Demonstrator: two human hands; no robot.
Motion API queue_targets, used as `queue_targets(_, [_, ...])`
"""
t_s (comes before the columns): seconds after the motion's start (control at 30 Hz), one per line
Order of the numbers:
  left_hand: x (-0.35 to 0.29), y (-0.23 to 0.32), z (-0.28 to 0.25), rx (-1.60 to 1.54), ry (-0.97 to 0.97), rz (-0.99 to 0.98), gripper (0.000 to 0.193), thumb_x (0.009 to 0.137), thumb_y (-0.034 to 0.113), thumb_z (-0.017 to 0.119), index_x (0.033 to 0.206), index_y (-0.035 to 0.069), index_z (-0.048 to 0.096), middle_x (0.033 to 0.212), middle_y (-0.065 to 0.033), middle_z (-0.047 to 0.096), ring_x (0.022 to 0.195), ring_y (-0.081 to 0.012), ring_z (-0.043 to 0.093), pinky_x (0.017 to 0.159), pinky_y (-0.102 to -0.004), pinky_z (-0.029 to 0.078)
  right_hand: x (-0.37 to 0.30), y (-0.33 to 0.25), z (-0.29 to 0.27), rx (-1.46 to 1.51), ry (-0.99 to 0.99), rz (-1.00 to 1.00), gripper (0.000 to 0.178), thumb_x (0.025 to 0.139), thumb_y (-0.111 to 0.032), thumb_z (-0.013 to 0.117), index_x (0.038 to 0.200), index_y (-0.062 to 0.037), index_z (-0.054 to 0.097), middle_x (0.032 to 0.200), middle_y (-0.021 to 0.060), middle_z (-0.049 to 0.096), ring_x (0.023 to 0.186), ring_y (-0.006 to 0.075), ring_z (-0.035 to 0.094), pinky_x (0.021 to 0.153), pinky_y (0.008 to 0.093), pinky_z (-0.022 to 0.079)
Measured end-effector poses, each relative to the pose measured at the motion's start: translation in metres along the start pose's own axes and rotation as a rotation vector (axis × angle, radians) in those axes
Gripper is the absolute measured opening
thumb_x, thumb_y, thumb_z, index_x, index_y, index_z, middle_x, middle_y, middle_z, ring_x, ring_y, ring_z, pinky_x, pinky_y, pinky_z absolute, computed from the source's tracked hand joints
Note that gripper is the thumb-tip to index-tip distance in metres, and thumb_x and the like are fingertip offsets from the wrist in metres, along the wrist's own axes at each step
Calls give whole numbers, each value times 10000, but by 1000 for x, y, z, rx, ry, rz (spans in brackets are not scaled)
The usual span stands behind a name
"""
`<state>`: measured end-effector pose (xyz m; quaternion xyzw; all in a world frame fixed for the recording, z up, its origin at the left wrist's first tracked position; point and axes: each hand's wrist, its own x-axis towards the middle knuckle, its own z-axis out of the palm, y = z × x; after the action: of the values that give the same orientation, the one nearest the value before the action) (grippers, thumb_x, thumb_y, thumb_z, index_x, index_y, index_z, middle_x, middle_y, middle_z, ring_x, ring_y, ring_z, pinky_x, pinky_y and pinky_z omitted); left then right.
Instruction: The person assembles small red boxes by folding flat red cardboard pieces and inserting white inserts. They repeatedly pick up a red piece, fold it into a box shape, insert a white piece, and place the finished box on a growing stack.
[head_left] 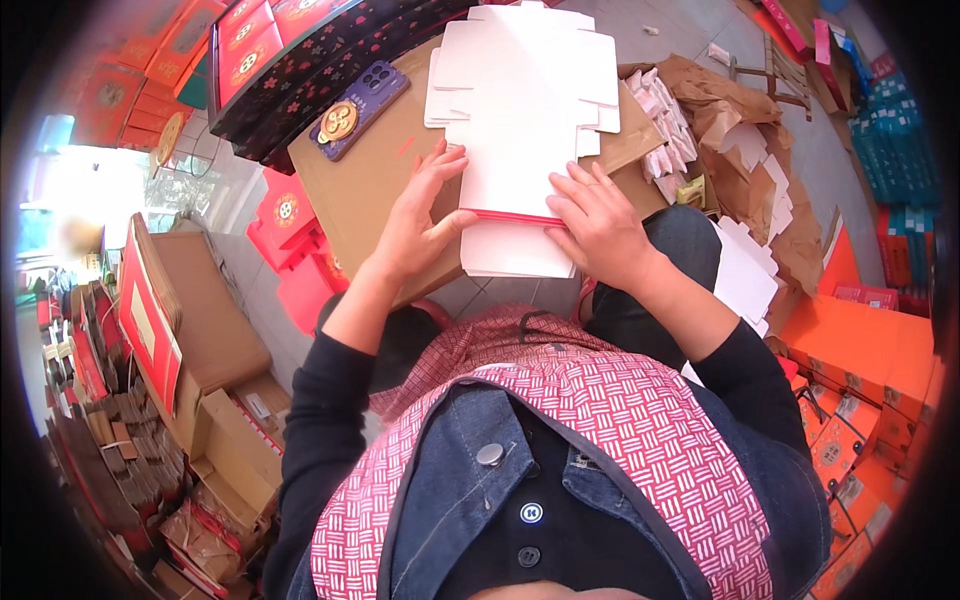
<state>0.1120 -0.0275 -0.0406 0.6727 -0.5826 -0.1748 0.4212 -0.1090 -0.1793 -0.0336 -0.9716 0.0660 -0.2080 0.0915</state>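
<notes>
A white, unfolded cardboard box blank point(530, 110) with slotted side flaps lies over a brown carton, its near end reaching out over my lap. Across its near part runs a raised fold with a red edge point(515, 215), and a short white panel point(515, 249) lies on my side of it. My left hand point(425, 205) is open at the blank's left edge, its thumb touching the left end of the fold and its fingers stretched away from me. On the right side, my right hand point(600, 215) has its fingers laid on the card and its thumb at the fold, gripping it there.
The brown carton point(360, 200) carries a phone point(360, 110) in a dark case. A dark patterned box point(290, 90) with red packs stands behind. Small wrapped packets point(662, 130) and crumpled brown paper point(730, 110) lie right. Orange boxes point(850, 340) are stacked at far right.
</notes>
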Motion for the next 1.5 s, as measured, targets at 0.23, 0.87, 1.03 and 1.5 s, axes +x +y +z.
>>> queue_targets(0.23, [13,2,-6,339,-2,231,501,735,174,750,1191,60,578,1330,-131,536,1356,-315,377,1136,-488,251,-1,-8,-21,98,234,-182,140,796,-123,645,851,-3,597,958,131,660,921,288,667,854,417,541])
queue_targets(0.87, [-13,26,18,372,-12,327,263,696,34,638,956,1,618,981,-108,601,981,-299,574,833,-369,487,-6,21,3,103,208,-172,116,753,-79,589,867,-65,605,867,52,570,851,228,569,754,343,460])
queue_targets(1.03, [-7,27,25,160,118,80,155,752,99,659,896,44,680,939,-107,620,933,-307,551,844,-405,440,3,29,6,381,72,90,158,759,-151,701,861,-44,647,816,93,616,805,286,597,720,372,483])
queue_targets(1.5, [-17,21,30,475,271,403,83,683,44,629,756,82,635,869,-36,615,903,-234,586,836,-369,406,-14,20,-3,122,234,-136,129,741,-115,637,866,-90,657,856,42,611,845,235,621,699,337,506])
